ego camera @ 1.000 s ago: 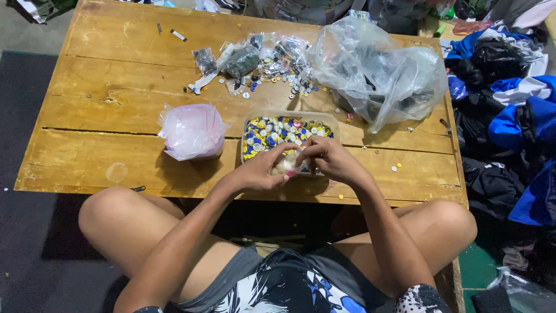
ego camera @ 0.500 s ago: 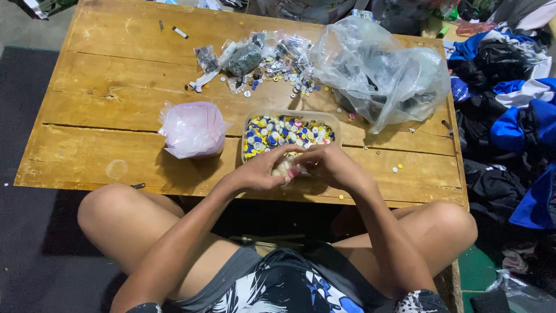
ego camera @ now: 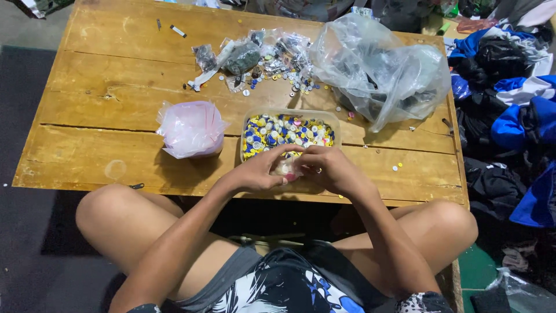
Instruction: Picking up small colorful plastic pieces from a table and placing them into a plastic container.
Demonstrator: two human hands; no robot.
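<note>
A small pale, translucent bag [ego camera: 285, 169], pinkish at its lower edge, sits pinched between the fingers of both hands, mostly hidden by them, over the near rim of the tray. The clear plastic tray [ego camera: 289, 113] lies flat on the surface at 12 o'clock of the bag, heaped with small round buttons [ego camera: 284, 130] in yellow, blue and white.

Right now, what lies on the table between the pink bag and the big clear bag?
In the head view, a clear tub of coloured buttons sits between the pink bag and the big clear bag.
</note>
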